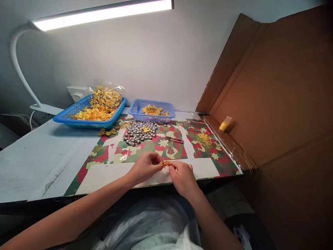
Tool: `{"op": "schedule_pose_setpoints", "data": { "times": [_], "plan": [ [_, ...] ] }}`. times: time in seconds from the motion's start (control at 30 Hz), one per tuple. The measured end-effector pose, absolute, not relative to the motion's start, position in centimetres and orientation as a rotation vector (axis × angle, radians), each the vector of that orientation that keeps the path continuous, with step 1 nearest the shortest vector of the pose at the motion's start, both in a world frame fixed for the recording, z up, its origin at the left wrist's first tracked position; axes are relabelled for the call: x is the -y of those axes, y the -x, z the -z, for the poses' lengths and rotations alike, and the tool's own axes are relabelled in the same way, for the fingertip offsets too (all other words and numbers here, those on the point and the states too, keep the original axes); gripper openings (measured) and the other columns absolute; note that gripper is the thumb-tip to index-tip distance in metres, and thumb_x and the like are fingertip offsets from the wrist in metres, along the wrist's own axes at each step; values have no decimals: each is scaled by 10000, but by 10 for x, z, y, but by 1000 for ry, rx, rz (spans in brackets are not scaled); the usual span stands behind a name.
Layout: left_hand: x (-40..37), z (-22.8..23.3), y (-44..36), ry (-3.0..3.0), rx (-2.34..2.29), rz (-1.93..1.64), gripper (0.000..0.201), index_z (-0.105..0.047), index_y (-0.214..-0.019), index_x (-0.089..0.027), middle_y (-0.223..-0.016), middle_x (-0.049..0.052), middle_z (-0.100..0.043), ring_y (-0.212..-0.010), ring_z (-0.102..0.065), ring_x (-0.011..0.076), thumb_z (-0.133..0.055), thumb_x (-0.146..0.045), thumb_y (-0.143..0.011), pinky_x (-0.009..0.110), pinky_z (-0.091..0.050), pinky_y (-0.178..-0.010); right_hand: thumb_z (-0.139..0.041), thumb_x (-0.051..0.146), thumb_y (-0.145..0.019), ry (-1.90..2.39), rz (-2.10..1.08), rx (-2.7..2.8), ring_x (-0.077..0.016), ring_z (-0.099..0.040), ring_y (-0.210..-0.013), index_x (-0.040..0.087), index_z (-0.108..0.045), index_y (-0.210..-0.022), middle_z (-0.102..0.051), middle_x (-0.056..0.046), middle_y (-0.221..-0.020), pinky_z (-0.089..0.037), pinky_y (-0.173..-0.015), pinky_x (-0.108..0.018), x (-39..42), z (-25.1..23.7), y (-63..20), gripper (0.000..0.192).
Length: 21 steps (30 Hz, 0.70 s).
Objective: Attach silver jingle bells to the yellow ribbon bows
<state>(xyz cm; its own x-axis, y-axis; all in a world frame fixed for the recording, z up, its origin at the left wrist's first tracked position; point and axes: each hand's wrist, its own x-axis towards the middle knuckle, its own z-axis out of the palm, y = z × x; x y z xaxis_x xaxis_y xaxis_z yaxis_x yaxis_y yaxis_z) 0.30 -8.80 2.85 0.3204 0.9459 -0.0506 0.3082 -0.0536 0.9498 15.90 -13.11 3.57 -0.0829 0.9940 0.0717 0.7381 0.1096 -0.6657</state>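
Both forearms reach out over my lap to the near edge of the worktop [39,163]. My left hand [145,167] and right hand [182,176] meet there, fingertips pinching a small yellow bow [165,163] between them, above the camouflage mat [156,149]. Silver bells [139,132] lie heaped further back, red scissors [174,140] just beside them.

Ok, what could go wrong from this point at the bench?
The small yellow piece is pinched between the left hand and right hand near the table's front edge; if it slips, it may drop into the lap. A forearm sweep could also scatter the loose silver bells.
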Motion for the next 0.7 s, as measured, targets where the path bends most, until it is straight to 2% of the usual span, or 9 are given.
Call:
{"op": "schedule_pose_setpoints", "data": {
  "times": [0.13, 0.23, 0.37, 0.53, 0.7],
  "plan": [
    [87, -32, -5, -1504, -1156, -773, 219, -563, -574, -157, -544, -1, -583, -533, -525, 124, -659, -350, -610, 214, -356, -490, -409, 278, -875, 1571, -740, 1716, -180, -609, -792, 208, -708, -837, -710, -43, -844, -400, -723, -284, 124, -22, -158, 309],
    [84, -33, -6, -1416, -1150, -758, 218, -549, -560, -157, -508, -17, -557, -496, -492, 106, -676, -333, -574, 206, -326, -467, -498, 358, -828, 1437, -877, 1512, -184, -608, -746, 185, -721, -867, -716, -59, -847, -443, -667, -280, 113, -11, -154, 285],
    [76, -32, -6, -1336, -1131, -750, 205, -567, -545, -147, -484, -18, -546, -479, -481, 97, -697, -306, -559, 205, -330, -467, -624, 391, -718, 1278, -1060, 1254, -166, -567, -619, 156, -710, -773, -674, -38, -668, -456, -602, -284, 99, -6, -148, 257],
    [51, -32, -7, -1223, -1069, -785, 228, -568, -528, -141, -483, -7, -563, -464, -475, 84, -734, -296, -552, 199, -344, -466, -654, 406, -693, 1039, -1208, 1125, -155, -560, -716, 180, -657, -738, -643, -14, -727, -459, -717, -286, 85, -16, -148, 230],
    [16, -34, -11, -1252, -1100, -858, 125, -597, -519, -135, -484, -5, -573, -442, -475, 75, -695, -208, -546, 200, -359, -466, -651, 406, -730, 898, -1125, 1197, -133, -497, -780, 213, -613, -700, -559, 8, -780, -415, -756, -258, 76, -35, -171, 199]
  ]
}}
